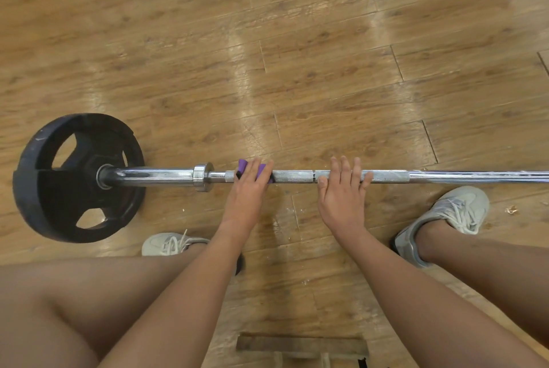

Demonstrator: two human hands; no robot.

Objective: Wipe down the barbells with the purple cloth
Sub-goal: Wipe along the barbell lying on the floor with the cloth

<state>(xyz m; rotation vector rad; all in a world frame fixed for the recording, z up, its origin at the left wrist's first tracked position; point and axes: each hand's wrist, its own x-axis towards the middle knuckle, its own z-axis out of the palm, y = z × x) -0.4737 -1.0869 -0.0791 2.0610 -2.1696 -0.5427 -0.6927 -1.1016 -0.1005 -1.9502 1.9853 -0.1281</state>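
A steel barbell lies across the wooden floor from left to right, with a black weight plate on its left end. My left hand presses the purple cloth onto the bar just right of the collar, with its fingers laid over the cloth. Only small purple patches show around the fingers. My right hand rests flat on the knurled part of the bar a little further right, fingers straight and spread.
My two grey sneakers stand on the floor behind the bar, the left one and the right one. My bare knees fill the lower corners. A wooden block lies at the bottom edge. A chrome collar sits left of the cloth.
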